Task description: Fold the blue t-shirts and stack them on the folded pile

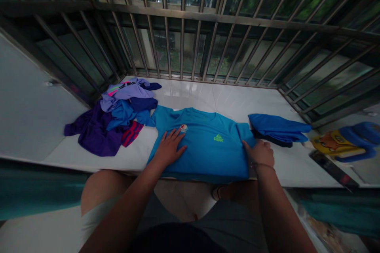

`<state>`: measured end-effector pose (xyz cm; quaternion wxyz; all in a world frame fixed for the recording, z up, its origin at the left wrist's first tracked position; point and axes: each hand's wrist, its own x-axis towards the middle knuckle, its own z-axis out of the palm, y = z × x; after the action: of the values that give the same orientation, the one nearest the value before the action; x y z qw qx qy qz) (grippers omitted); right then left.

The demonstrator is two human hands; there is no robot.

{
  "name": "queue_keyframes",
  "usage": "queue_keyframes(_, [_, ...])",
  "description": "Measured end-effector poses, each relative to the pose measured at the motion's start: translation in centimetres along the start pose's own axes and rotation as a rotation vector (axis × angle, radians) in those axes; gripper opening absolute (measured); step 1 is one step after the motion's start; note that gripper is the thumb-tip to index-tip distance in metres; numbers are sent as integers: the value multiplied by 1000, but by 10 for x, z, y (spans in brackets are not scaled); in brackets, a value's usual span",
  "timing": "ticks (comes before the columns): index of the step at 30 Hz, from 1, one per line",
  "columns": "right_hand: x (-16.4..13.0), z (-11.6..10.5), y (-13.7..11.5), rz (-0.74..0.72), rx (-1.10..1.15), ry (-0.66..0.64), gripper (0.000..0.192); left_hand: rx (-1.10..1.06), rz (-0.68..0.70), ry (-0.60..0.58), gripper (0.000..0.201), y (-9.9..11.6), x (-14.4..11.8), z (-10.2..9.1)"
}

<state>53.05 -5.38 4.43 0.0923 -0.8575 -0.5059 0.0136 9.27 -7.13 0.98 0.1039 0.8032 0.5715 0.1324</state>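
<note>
- Turquoise shirt [208, 142] lies flat on the white ledge [297, 166], under both hands.
- Left hand [169, 148] released, palm flat; keep pressing beside the badge.
- Right hand [259, 153] clenched, grasping the sleeve edge; fold it inward evenly.

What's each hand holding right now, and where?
Right hand grips the blue T-shirt at its right sleeve edge; left hand lies flat on the chest, holding nothing.

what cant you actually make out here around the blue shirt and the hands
- Head view: right hand grips the blue shirt at its edge; its fingertips curl out of sight.
- Shirt's lower hem hangs past the ledge.
- Round badge by the left hand: too small to read.
- Pile of clothes: the pieces overlap, count unclear.
- Folded blue garment: type hidden by folds.
</note>
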Motion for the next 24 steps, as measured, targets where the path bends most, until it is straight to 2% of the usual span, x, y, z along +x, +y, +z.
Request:
queue_keyframes(3, [17,4,-2,-8,80,-115,54,-5,1,19,62,0,0,1])
queue_keyframes(5, [23,4,-4,-25,125,-121,44,-9,-3,21,61,0,-1,1])
queue_keyframes(8, [23,0,-8,-11,180,-55,52,-10,-6,21,60,0,-1,0])
queue_keyframes(11, [7,-6,-15,-17,251,47,64,-7,-6,14,60,1,-1,-2])
queue_keyframes(13, [-11,-11,-24,-163,316,117,62,-5,-8,8,60,2,0,-3])
queue_keyframes(14, [-22,-13,-28,-313,349,113,57,-5,-9,6,60,2,0,-3])
queue_keyframes(16, [-42,-15,-38,-700,390,-3,45,-6,-11,11,59,2,0,-3])
queue_keyframes(18, [-57,-11,-43,-968,377,-167,43,-10,-13,21,58,2,0,-3])
queue_keyframes(20, [-64,-3,-42,-1008,325,-223,54,-13,-14,30,56,2,-1,-2])
queue_keyframes(24, [-57,21,-26,-856,219,-130,63,-7,-9,38,56,2,-2,-1])
